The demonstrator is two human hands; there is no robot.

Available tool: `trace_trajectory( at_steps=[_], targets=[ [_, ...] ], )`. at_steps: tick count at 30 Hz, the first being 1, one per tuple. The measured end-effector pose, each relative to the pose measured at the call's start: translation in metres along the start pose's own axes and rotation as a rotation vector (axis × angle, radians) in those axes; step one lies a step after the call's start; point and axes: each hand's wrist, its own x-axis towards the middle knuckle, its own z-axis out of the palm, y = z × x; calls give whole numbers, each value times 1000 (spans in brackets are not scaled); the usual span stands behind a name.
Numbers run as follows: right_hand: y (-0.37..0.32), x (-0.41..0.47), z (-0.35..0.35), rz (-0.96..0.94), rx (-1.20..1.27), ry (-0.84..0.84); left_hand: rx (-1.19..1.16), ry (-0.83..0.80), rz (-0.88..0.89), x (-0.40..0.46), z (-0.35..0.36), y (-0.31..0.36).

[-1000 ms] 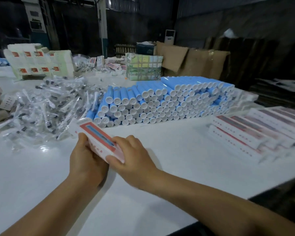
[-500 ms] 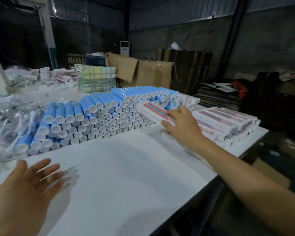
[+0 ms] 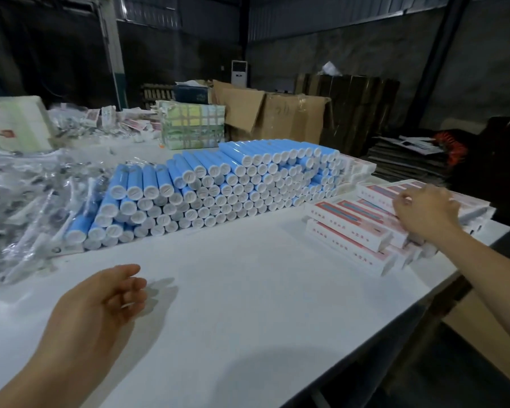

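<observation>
Two hands show in the head view. My left hand (image 3: 100,301) hovers over the white table (image 3: 248,304), fingers loosely curled, holding nothing. My right hand (image 3: 424,212), arm outstretched, rests fingers-down on the boxes (image 3: 351,231) stacked at the table's right edge; I cannot tell if it grips one. They are long, white, red-faced and closed. Blue tubes (image 3: 218,184) lie piled just beside them
</observation>
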Motion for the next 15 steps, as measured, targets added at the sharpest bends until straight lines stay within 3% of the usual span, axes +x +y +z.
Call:
trace_trajectory(
  at_steps=[3,8,12,15],
  targets=[
    [-34,-9,-13,-118,242,106,182,9,68,-12,15,1],
    [-137,-58,-45,-495,645,153,505,-109,149,-21,21,-1],
    [-219,-130,-54,-790,891,22,470,-112,132,-23,22,1],
    [-263,-181,-37,-997,864,-137,376,-93,91,-26,25,3]
  ],
)
